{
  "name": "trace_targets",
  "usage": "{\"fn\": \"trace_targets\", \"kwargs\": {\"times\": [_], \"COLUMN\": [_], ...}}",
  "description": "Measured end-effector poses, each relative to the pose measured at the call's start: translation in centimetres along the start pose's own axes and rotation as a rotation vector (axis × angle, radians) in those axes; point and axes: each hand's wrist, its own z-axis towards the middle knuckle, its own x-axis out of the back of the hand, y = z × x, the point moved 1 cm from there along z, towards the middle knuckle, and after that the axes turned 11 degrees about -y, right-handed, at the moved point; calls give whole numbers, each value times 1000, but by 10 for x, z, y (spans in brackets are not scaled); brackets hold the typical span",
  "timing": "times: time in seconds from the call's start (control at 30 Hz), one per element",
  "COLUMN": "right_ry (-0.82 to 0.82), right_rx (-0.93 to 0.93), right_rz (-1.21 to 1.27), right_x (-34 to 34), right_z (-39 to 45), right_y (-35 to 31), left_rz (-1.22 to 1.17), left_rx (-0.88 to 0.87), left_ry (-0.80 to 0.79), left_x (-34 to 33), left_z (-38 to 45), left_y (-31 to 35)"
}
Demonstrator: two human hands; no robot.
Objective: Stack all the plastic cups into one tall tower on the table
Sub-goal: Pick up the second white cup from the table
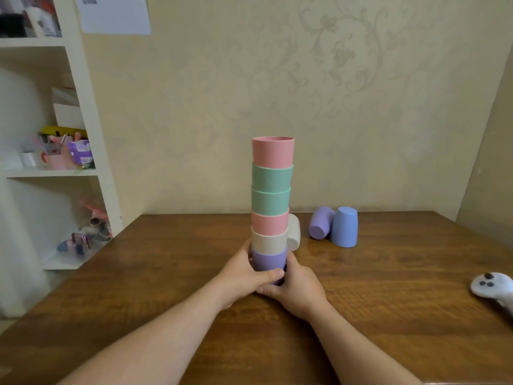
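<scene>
Right now, a tower of six nested cups [270,207] is held at its bottom, near the middle of the table [166,273]. The left hand [244,276] is curled round the left side of the purple bottom cup [268,261], with its thumb laid across the front. The right hand [295,287] is wrapped round the right side and the base of the same cup. From the bottom up, purple, cream, pink, green, green and pink cups are seen, all with open mouths up. The tower looks a little wobbly, so it seems to be being steadied or set down. Three cups are not yet added: a cream cup on its side [293,232] just behind the tower, and a tipped purple cup [321,223] touching a blue cup [344,227] standing mouth down, near the back edge on the right. Next, one hand must be let go gently and a loose cup turned mouth up and slipped on top. A white controller [492,286] lies at the right edge. A paper [115,13] is pinned on the wall, but its writing is too blurry to be read. No brand names can be made out.
</scene>
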Motion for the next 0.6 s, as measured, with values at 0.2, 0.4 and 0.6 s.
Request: {"fn": "trace_targets", "kwargs": {"times": [0.2,0.4,0.6], "right_ry": [-84,-113,146], "right_rx": [-19,-178,-355], "right_rz": [-115,152,291], "right_x": [-1,9,45], "right_z": [3,11,53], "right_y": [-4,2,4], "left_rz": [3,10,-14], "left_rx": [-25,-13,-34], "left_ry": [255,390,421], "left_x": [-1,41,40], "left_z": [13,24,36], "left_y": [0,-21,-34]}}
